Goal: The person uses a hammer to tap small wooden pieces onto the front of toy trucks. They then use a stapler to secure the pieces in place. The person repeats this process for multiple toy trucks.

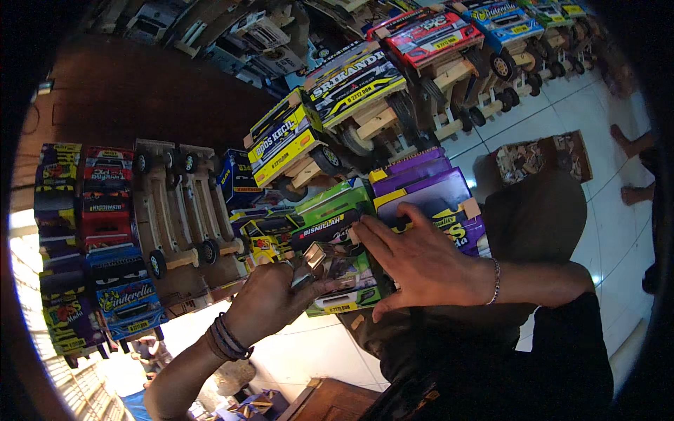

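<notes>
One spread right hand (430,263) seemingly steadies the green truck (363,272) from three o'clock; the left hand (270,293), at eight, grips a metal tool (317,255).

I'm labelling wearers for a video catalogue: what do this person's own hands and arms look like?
Both hands are bare. The left hand has several dark, narrow bands stacked at its wrist. The right hand has a thin, silvery chain-like bracelet. A black sleeve covers the right upper arm; both forearms are uncovered.

Glossy white floor tiles (611,242) reflect light, with bright slats (83,394) lower left and brown wooden furniture (337,401) below.
</notes>
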Demonstrator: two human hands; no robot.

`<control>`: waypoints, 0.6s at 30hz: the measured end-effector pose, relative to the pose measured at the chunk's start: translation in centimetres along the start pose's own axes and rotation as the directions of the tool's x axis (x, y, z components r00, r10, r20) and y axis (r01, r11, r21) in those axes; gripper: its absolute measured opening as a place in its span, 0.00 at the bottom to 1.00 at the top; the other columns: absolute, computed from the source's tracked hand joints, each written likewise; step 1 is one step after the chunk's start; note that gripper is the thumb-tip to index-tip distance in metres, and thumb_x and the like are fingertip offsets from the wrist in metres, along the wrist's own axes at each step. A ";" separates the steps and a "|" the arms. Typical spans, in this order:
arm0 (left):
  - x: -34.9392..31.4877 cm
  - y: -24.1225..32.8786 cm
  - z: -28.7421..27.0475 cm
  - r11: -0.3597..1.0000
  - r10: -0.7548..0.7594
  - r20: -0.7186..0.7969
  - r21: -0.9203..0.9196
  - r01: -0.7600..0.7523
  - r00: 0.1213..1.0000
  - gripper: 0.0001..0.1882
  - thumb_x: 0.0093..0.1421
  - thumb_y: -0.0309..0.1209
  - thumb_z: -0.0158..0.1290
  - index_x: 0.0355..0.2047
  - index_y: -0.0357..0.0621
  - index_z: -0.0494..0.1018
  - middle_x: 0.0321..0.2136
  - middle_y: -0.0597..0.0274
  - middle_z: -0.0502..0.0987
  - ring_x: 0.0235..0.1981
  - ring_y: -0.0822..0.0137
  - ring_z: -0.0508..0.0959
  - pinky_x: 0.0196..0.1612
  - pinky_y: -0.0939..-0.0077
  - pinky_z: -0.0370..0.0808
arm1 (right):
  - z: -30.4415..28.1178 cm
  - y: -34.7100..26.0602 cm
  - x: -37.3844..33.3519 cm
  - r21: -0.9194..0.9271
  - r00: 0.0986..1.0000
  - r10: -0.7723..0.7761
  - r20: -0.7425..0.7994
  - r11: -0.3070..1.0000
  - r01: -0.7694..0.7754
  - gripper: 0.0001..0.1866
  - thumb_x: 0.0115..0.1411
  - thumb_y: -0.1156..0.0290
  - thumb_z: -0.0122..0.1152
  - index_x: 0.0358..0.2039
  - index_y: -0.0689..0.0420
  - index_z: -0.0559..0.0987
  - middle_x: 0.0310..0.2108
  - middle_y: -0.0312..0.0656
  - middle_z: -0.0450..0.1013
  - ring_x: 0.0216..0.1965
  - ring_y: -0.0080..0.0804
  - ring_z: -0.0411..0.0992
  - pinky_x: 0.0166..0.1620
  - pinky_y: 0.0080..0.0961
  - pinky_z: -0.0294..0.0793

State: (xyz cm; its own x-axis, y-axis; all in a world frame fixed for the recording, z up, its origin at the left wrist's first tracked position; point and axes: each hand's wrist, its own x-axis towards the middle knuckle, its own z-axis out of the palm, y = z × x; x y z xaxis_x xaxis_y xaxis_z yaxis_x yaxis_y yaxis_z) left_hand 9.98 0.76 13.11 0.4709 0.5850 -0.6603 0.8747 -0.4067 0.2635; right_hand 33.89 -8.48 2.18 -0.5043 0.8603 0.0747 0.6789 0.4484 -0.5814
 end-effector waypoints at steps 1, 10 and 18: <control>-0.1 0.0 -0.1 0.998 -0.069 0.041 0.018 0.068 0.997 0.27 0.63 0.52 0.61 0.30 0.35 0.79 0.14 0.55 0.77 0.16 0.61 0.79 0.22 0.64 0.74 | 0.0 0.0 0.0 0.024 1.000 0.000 -0.003 1.000 0.000 0.64 0.50 0.27 0.62 0.65 0.75 0.59 0.64 0.63 0.63 0.59 0.47 0.72 0.67 0.50 0.49; 0.0 0.9 0.1 0.998 -0.035 -0.024 -0.049 0.034 0.999 0.31 0.63 0.54 0.61 0.23 0.32 0.73 0.10 0.54 0.72 0.15 0.56 0.78 0.22 0.60 0.74 | 0.4 0.0 -0.1 -0.003 0.997 -0.040 -0.070 0.999 0.040 0.62 0.49 0.29 0.65 0.64 0.76 0.60 0.63 0.64 0.63 0.59 0.50 0.70 0.66 0.51 0.52; 0.2 2.6 -0.9 0.980 -0.175 0.066 -0.087 0.181 0.982 0.30 0.64 0.55 0.60 0.30 0.32 0.78 0.16 0.48 0.77 0.17 0.59 0.80 0.23 0.62 0.74 | 0.4 0.0 0.0 -0.065 0.999 -0.044 -0.024 0.997 0.042 0.61 0.51 0.29 0.64 0.63 0.76 0.61 0.63 0.64 0.64 0.57 0.49 0.72 0.66 0.51 0.53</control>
State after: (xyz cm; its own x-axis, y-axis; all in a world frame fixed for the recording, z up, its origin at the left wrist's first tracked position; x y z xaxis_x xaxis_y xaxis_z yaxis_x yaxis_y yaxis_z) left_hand 12.44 0.42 14.27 0.3016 0.5999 -0.7411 0.9520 -0.2315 0.2001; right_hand 33.68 -8.52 1.87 -0.5206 0.8454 0.1194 0.6903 0.4991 -0.5238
